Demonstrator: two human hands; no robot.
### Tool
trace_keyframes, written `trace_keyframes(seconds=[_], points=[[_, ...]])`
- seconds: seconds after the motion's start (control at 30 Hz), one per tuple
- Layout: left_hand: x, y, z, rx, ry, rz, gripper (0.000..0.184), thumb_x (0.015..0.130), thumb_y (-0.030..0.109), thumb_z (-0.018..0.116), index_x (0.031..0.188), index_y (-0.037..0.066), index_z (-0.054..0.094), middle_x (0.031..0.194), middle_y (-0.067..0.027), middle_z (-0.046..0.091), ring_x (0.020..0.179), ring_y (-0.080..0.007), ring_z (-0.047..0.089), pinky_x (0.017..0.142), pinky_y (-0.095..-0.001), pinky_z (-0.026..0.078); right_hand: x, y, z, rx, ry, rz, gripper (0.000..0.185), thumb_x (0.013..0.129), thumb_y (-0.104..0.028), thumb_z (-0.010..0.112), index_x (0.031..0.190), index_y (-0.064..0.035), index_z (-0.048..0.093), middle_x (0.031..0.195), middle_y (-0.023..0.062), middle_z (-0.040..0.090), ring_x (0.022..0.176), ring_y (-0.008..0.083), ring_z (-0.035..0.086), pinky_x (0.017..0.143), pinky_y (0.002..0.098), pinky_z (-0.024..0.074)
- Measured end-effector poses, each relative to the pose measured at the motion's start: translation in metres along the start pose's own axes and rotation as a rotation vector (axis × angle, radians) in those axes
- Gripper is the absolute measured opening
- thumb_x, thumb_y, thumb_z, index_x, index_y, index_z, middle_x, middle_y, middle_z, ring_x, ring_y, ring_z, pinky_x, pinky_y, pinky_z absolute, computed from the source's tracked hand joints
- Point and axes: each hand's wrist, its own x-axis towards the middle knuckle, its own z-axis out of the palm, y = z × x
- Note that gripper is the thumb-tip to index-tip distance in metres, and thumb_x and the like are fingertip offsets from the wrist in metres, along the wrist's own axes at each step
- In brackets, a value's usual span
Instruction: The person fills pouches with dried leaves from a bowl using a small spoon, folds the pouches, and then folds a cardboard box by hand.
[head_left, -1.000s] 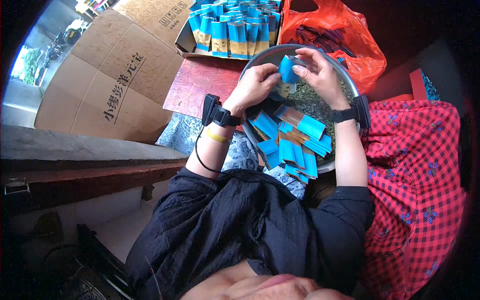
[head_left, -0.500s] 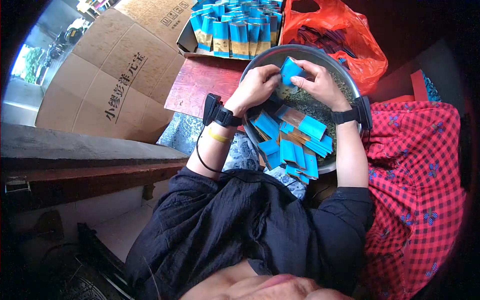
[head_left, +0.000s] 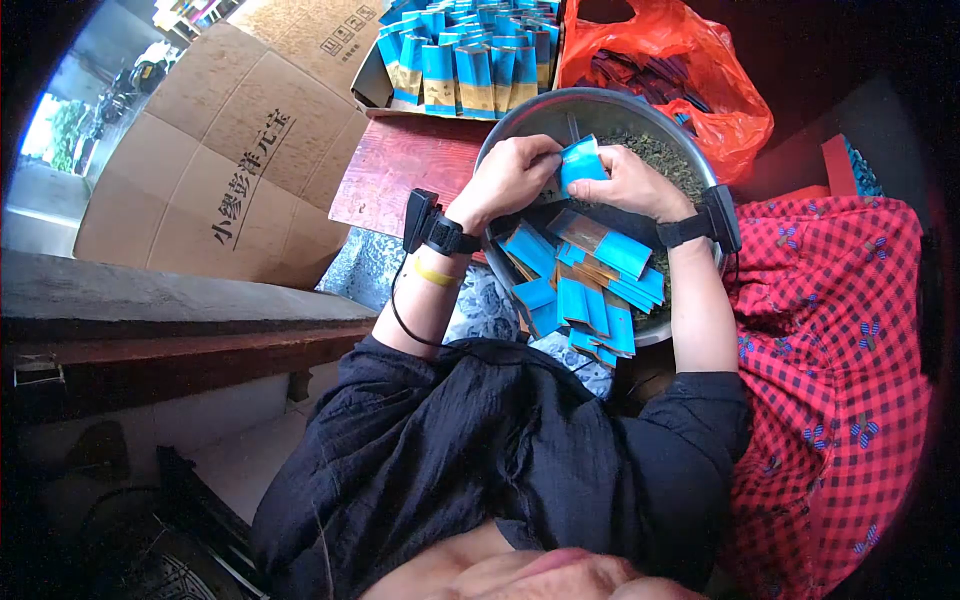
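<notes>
Between my two hands is a blue packet (head_left: 582, 166), held above a metal basin (head_left: 535, 108). My left hand (head_left: 515, 178) has its fingers closed on the packet's left side. My right hand (head_left: 638, 184) pinches its right side, with the thumb across the front. Dried green leaves (head_left: 665, 155) lie in the basin below. A loose pile of flat blue-and-brown packets (head_left: 590, 290) rests at the basin's near side, just under my wrists. Whether the held packet contains anything is hidden.
Behind the basin, a carton (head_left: 373, 85) holds rows of upright blue-and-gold packets (head_left: 470, 70). A red plastic bag (head_left: 735, 115) with dark packets stands at the back right. A big cardboard box (head_left: 240, 150) is at left, beside a red wooden surface (head_left: 395, 170). Red checked cloth (head_left: 830, 380) lies at right.
The held packet has tilted and dropped slightly, with its top edge turned toward the right. My right hand has shifted a little down and its fingers have curled in behind the packet.
</notes>
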Motion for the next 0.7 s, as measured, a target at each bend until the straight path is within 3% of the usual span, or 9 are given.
trace_keyframes(seconds=[0.03,0.1,0.23,0.3,0.37,0.5,0.7], points=[[0.0,0.0,0.0,0.001,-0.001,0.001,0.019,0.092,0.012,0.056,0.1,-0.004,0.062,0.078,-0.0056,0.062,0.073,-0.01,0.055,0.065,-0.028,0.047,0.0,0.0,0.002,0.051,0.041,-0.019,0.028,0.083,-0.024,0.072,0.096,-0.001,0.063,0.083,0.0018,0.065,0.077,0.0092,0.057,0.073,0.0295,0.0489],[0.001,0.002,0.0,-0.053,0.064,-0.059,0.021,0.088,0.014,0.055,0.098,-0.002,0.065,0.079,-0.0188,0.066,0.074,-0.0247,0.066,0.068,-0.0345,0.051,0.0,-0.001,0.003,0.102,0.079,-0.037,0.029,0.082,-0.025,0.072,0.097,-0.001,0.063,0.084,0.0027,0.066,0.077,0.0101,0.057,0.073,0.0304,0.0492],[0.001,0.002,0.0,-0.042,0.111,-0.033,0.021,0.089,0.013,0.054,0.097,-0.003,0.065,0.078,-0.0183,0.066,0.074,-0.0218,0.066,0.067,-0.0332,0.05,-0.001,-0.004,0.004,0.068,0.074,-0.053,0.03,0.082,-0.025,0.072,0.096,-0.0005,0.063,0.084,0.0041,0.067,0.076,0.0116,0.059,0.073,0.0317,0.0495],[-0.001,0.004,-0.001,-0.002,0.095,-0.02,0.018,0.091,0.011,0.056,0.1,-0.004,0.062,0.077,-0.006,0.061,0.071,-0.009,0.055,0.063,-0.0265,0.047,0.0,-0.005,0.003,0.038,0.08,-0.07,0.03,0.081,-0.026,0.072,0.096,-0.0004,0.063,0.084,0.0051,0.067,0.075,0.0127,0.059,0.073,0.0323,0.0497],[-0.003,0.006,-0.001,0.024,0.073,-0.018,0.018,0.091,0.011,0.057,0.1,-0.004,0.062,0.077,-0.0074,0.062,0.072,-0.0104,0.056,0.064,-0.0273,0.048,0.0,-0.007,0.001,-0.15,-0.002,-0.002,0.031,0.081,-0.025,0.072,0.099,-0.0017,0.063,0.083,0.0022,0.063,0.077,0.0103,0.056,0.075,0.0299,0.0483],[-0.003,0.005,-0.001,0.086,0.005,-0.01,0.019,0.09,0.012,0.058,0.1,-0.004,0.063,0.08,-0.0113,0.064,0.075,-0.0145,0.06,0.068,-0.0296,0.049,0.0,-0.01,0.003,-0.096,-0.022,-0.008,0.027,0.077,-0.023,0.07,0.092,-0.002,0.061,0.079,0.004,0.064,0.074,0.0117,0.057,0.072,0.0309,0.0486],[-0.002,0.003,-0.001,0.076,-0.004,0.015,0.019,0.09,0.012,0.058,0.1,-0.003,0.063,0.081,-0.0117,0.064,0.075,-0.0139,0.06,0.069,-0.0291,0.049,0.0,-0.012,0.003,-0.101,0.03,0.008,0.024,0.077,-0.021,0.07,0.089,-0.0018,0.061,0.074,0.0035,0.064,0.069,0.0129,0.058,0.067,0.0311,0.0493]])
